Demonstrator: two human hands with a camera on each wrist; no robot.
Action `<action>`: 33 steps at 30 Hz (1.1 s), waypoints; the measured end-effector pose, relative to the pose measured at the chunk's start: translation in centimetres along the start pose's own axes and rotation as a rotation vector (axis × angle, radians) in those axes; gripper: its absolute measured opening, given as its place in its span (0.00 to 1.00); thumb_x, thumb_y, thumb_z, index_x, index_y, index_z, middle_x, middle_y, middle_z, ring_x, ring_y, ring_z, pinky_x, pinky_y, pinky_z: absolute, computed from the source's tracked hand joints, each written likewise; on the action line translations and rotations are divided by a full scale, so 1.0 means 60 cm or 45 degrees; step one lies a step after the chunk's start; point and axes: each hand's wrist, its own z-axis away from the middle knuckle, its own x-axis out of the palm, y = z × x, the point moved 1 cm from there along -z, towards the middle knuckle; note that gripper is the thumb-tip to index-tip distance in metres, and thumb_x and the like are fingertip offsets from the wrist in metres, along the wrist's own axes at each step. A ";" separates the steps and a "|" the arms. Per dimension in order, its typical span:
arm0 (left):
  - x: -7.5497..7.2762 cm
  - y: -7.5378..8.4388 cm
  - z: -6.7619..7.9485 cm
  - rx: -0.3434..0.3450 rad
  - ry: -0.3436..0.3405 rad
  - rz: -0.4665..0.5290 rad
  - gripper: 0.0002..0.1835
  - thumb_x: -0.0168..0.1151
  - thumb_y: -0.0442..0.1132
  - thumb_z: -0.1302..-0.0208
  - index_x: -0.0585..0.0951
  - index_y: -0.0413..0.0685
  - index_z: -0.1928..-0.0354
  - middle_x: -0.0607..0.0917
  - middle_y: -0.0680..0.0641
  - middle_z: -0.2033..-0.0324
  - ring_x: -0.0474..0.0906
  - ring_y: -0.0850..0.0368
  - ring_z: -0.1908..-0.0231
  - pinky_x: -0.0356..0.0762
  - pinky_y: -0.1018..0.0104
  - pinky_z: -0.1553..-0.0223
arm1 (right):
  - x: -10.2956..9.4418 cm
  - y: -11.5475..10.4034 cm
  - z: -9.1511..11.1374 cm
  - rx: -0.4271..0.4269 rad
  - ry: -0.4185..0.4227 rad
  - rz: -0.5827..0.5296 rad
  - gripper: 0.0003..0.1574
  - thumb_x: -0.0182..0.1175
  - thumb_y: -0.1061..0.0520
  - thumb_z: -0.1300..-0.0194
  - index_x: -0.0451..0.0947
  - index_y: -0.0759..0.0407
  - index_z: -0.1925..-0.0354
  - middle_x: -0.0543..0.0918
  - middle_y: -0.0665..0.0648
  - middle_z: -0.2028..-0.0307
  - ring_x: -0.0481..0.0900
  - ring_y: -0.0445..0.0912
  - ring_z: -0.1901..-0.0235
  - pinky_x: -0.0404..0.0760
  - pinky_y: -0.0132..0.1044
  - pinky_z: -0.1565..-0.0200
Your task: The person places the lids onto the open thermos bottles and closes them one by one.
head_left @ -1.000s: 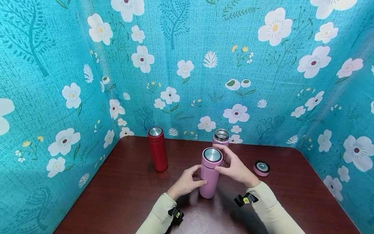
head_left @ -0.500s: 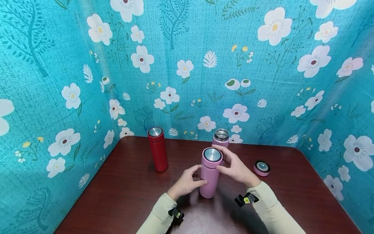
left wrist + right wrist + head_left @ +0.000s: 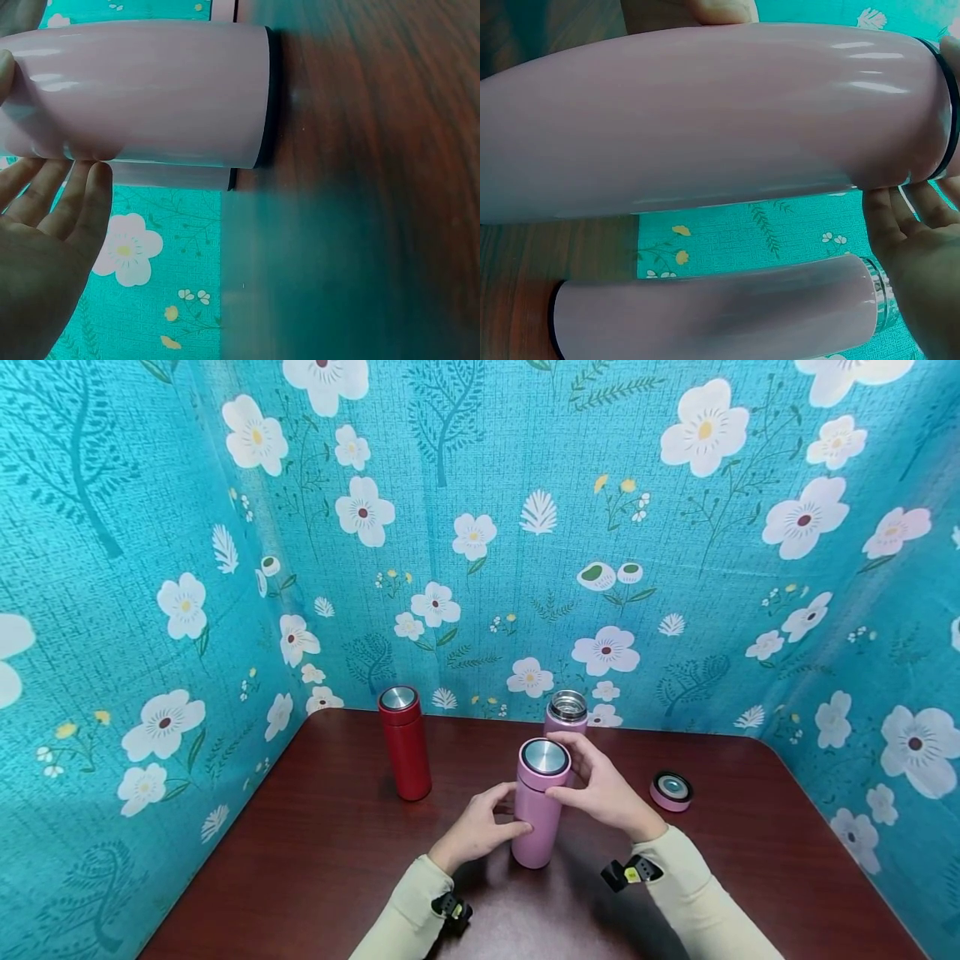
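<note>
A pink thermos [image 3: 537,827] with a steel-topped lid [image 3: 545,757] stands upright on the table. My left hand [image 3: 477,828] grips its body from the left, thumb in front and fingers around the side. From the right, my right hand [image 3: 600,783] holds the top, with thumb and fingers around the lid area. In the left wrist view the left fingertips [image 3: 97,176] press on the pink side. Behind it stands a second pink thermos [image 3: 720,311], uncapped, its steel mouth [image 3: 567,705] showing, the lower part hidden in the head view.
On the left, a red thermos [image 3: 406,747] with its lid on stands upright. A loose pink lid [image 3: 671,791] lies on the right of the dark wooden table [image 3: 315,860]. Blue flowered cloth [image 3: 480,577] encloses the back and sides.
My right thumb shifts slightly right along the top of the thermos, then back left. The left hand and the thermos stay in place.
</note>
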 end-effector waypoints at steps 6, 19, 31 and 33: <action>-0.001 0.001 0.001 -0.026 -0.007 0.019 0.27 0.63 0.43 0.48 0.69 0.48 0.44 0.76 0.51 0.54 0.74 0.58 0.57 0.71 0.54 0.55 | -0.005 0.019 0.002 -0.052 -0.085 -0.051 0.41 0.56 0.69 0.45 0.52 0.58 0.36 0.64 0.57 0.42 0.66 0.49 0.46 0.70 0.38 0.50; 0.000 -0.002 -0.001 -0.031 -0.001 0.024 0.28 0.64 0.43 0.48 0.69 0.50 0.44 0.76 0.52 0.53 0.74 0.59 0.57 0.70 0.52 0.54 | -0.004 -0.002 0.002 -0.019 -0.073 -0.029 0.39 0.57 0.69 0.46 0.54 0.61 0.38 0.68 0.59 0.46 0.69 0.48 0.49 0.70 0.37 0.51; 0.000 -0.001 0.000 -0.015 0.002 0.010 0.28 0.64 0.43 0.48 0.69 0.49 0.44 0.75 0.51 0.53 0.74 0.58 0.57 0.71 0.53 0.55 | -0.002 -0.001 0.002 -0.043 -0.036 0.003 0.39 0.59 0.69 0.48 0.53 0.65 0.40 0.67 0.61 0.47 0.69 0.50 0.50 0.70 0.43 0.51; 0.000 -0.001 0.001 -0.027 -0.001 0.018 0.28 0.64 0.43 0.48 0.69 0.49 0.44 0.75 0.51 0.53 0.74 0.58 0.57 0.71 0.53 0.55 | -0.002 -0.002 0.004 -0.039 -0.058 -0.002 0.39 0.57 0.70 0.46 0.52 0.63 0.38 0.66 0.60 0.46 0.69 0.49 0.49 0.70 0.41 0.50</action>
